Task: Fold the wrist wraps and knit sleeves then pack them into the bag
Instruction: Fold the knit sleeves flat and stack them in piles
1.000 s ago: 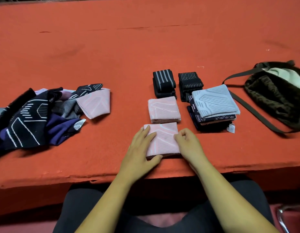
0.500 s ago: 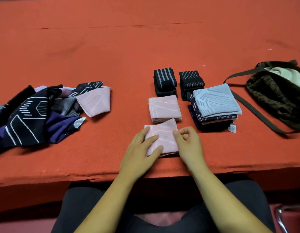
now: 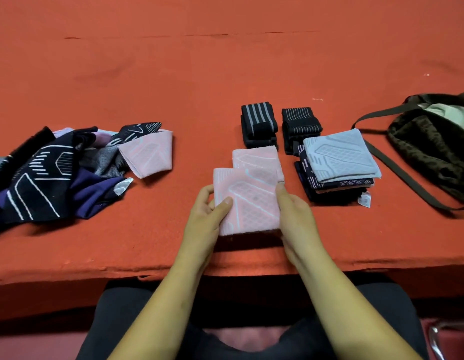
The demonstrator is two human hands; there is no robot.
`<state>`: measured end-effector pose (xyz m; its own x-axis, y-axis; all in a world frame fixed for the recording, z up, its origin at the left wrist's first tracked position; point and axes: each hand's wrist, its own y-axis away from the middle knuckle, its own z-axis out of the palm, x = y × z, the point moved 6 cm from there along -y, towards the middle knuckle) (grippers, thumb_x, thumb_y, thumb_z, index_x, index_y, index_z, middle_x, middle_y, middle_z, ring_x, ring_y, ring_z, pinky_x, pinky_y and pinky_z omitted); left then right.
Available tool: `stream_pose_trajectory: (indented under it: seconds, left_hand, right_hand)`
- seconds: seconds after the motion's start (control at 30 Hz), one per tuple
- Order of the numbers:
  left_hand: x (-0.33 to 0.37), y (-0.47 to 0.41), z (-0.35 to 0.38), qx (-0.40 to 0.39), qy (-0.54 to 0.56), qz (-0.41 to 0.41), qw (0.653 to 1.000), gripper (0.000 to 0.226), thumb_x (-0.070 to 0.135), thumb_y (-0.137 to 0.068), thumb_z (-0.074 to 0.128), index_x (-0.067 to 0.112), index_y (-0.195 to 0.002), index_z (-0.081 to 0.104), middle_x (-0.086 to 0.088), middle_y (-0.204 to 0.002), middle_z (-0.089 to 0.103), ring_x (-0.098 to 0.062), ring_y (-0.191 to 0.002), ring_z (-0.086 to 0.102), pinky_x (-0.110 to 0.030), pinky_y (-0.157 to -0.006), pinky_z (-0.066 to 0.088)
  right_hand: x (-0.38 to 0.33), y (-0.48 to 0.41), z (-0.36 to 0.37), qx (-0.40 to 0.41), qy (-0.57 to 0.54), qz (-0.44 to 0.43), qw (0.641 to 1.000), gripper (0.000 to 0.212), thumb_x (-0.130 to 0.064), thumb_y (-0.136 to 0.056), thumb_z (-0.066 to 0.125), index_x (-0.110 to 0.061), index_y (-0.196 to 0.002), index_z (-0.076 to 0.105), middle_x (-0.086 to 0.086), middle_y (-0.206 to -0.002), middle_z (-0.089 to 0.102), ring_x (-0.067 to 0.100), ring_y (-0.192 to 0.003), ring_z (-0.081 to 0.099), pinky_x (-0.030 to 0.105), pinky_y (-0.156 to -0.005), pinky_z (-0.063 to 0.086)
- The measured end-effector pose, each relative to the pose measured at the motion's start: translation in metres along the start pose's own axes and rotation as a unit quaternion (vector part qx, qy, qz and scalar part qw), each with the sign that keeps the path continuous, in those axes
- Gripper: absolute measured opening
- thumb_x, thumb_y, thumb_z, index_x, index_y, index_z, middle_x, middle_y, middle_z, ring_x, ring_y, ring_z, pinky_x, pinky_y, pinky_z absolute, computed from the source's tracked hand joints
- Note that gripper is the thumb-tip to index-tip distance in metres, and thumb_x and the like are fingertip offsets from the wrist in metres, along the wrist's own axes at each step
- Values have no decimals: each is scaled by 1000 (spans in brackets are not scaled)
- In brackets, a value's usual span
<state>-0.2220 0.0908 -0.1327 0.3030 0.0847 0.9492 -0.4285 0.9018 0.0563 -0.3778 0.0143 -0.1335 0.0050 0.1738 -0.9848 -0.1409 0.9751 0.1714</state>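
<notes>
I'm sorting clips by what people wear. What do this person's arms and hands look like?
Nothing is worn on them. The left hand and right hand are bare, with no gloves, rings or tape to be seen. The left forearm and right forearm are bare as far as the frame shows, with no sleeve, watch or band at either wrist.

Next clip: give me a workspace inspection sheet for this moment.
Surface: orange-red covered table.
Job's things: folded pink sleeve held up, overlapping second pink sleeve in view; rolled broad-striped wrap and fine-striped wrap behind; folded stack, grey on top; unfolded pile at left; bag at right.
Clutter: thread scrap.
Hands: left hand and right hand grip the folded pink sleeve by its sides.
Cables: nothing seen.
Surroundings: dark-clothed lap; metal frame, bottom right.
</notes>
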Motion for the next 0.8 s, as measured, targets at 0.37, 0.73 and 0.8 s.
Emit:
stream_pose_trajectory:
  seconds: [0.37, 0.73, 0.8]
  left_hand:
    - [23, -56, 8, 79, -152, 62, 983, 28, 14, -95, 62, 30, -106, 41, -8, -68, 55, -15, -57, 46, -26, -51, 37]
    - [14, -133, 22, 54, -410, 79, 907, 20, 7, -84, 61, 14, -103, 61, 5, -80, 57, -15, -70, 52, -22, -61, 36]
    - [8, -131, 23, 43, -450, 102, 886, 22, 8, -83, 62, 10, -105, 61, 0, -88, 61, -18, -76, 54, -23, -67, 35]
  right_hand:
    - [-59, -49, 11, 102, 161, -152, 970, 38, -25, -97, 56, -14, -62, 48, -3, -59, 46, 16, -60, 42, 35, -61, 35]
    - [-50, -112, 16, 103, 352, -186, 912, 23, -1, -89, 44, -6, -105, 59, 16, -105, 61, 31, -96, 55, 30, -72, 31]
    - [-38, -114, 16, 95, 394, -187, 895, 23, -1, -89, 44, -5, -105, 61, 20, -106, 60, 35, -97, 55, 36, -79, 36]
